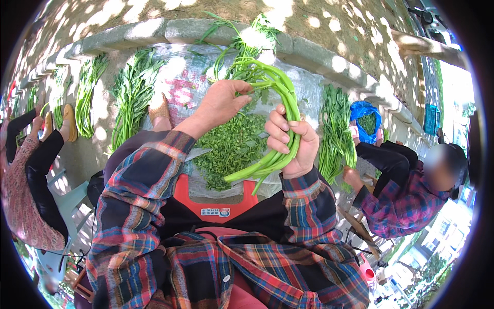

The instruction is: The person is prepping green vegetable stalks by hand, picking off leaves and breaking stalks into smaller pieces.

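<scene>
My right hand (296,140) is wrapped around a bunch of long green leafy vegetable stems (284,85). The stems bow upward in an arc, leafy tops hanging on the far side and cut ends pointing down to the left. My left hand (226,99) pinches with thumb and forefinger at the bunch's left side, on a thin leafy piece partly hidden by the fingers. Below the hands lies a heap of loose plucked leaves (229,149) on a pale plastic sheet (177,67).
Bundles of the greens (135,87) lie left, another pile (334,129) right. A stone kerb (190,32) runs behind the sheet. A red plastic stool (216,208) is between my legs. Seated people are on both sides; near the right one (406,206) is a blue bag (363,110) of leaves.
</scene>
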A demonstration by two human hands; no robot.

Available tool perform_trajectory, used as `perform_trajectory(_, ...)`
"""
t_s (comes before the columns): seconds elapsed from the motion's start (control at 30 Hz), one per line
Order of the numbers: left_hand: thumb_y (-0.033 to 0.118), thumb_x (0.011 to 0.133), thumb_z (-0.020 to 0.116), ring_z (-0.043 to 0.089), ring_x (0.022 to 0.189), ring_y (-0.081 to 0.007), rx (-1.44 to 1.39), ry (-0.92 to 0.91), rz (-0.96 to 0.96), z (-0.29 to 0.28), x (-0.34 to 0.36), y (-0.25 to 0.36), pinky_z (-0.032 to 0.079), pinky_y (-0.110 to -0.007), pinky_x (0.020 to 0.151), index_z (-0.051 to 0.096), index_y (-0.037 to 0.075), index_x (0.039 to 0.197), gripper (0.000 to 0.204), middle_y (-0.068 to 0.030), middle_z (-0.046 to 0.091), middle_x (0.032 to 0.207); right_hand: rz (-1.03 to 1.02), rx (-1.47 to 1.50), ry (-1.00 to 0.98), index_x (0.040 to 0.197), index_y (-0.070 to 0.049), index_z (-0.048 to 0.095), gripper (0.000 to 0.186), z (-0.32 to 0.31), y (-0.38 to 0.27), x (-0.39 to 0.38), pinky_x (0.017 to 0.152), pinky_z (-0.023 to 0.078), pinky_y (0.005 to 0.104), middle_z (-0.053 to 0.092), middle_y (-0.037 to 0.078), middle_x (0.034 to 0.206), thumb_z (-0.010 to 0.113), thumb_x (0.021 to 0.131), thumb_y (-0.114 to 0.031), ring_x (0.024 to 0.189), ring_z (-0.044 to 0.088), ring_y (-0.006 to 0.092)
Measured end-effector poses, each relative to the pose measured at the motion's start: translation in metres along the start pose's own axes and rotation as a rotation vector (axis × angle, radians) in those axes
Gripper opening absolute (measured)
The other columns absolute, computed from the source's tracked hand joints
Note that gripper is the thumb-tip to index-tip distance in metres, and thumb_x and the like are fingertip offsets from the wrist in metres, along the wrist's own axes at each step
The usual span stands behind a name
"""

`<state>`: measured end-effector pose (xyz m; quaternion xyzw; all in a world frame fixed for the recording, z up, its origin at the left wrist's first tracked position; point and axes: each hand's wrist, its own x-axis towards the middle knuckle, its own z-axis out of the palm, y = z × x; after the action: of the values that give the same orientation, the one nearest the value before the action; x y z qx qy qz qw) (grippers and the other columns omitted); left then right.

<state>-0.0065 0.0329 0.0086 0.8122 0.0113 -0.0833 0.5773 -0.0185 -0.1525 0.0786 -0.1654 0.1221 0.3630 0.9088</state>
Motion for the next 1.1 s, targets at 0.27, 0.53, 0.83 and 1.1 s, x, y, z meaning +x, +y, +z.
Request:
perform_trajectory(0.27,0.011,0.084,0.055,0.057,0.059,-0.0183,-0.078,-0.11,-0.045,-0.012,0.002,0.005,0.046,-0.03,0.058,0.066,0.002,0.093,0.017,-0.0098,0.062,0.07,-0.016,0.0,0.021,0.101,0.0,0.047,0.024,0.001,-0.001,-0.002,0.042,0.033,0.0203,0.036,0.002,0.073,0.05,0.078,-0.004,0.06,0.037,0.0104)
perform_trajectory(0.53,0.008,0.082,0.055,0.053,0.062,-0.0118,0.146,-0.088,0.143,-0.022,0.0,0.015,0.044,-0.027,0.059,0.065,-0.002,0.087,0.015,-0.0043,0.06,0.07,-0.019,-0.021,0.036,0.101,0.0,0.048,0.024,-0.001,-0.003,-0.002,0.042,0.033,0.0203,0.036,0.002,0.073,0.05,0.078,-0.005,0.06,0.037,0.0104)
perform_trajectory(0.83,0.01,0.078,0.053,0.058,0.07,-0.0112,-0.282,0.158,0.048,-0.042,0.002,0.009,0.049,-0.025,0.066,0.063,-0.002,0.076,0.015,-0.0058,0.064,0.076,0.036,-0.011,0.041,0.101,0.001,0.047,0.024,-0.004,0.003,-0.001,0.042,0.033,0.0204,0.036,0.003,0.074,0.051,0.078,-0.004,0.06,0.037,0.0105)
perform_trajectory(1.1,0.017,0.076,0.068,0.06,0.073,-0.0126,-0.417,-0.013,-0.024,-0.059,0.006,0.005,0.048,-0.026,0.066,0.066,0.002,0.089,0.019,-0.0054,0.064,0.079,0.019,0.006,0.028,0.101,0.001,0.046,0.025,-0.004,0.002,0.0,0.042,0.033,0.0201,0.037,0.003,0.075,0.051,0.078,-0.003,0.06,0.037,0.0109)
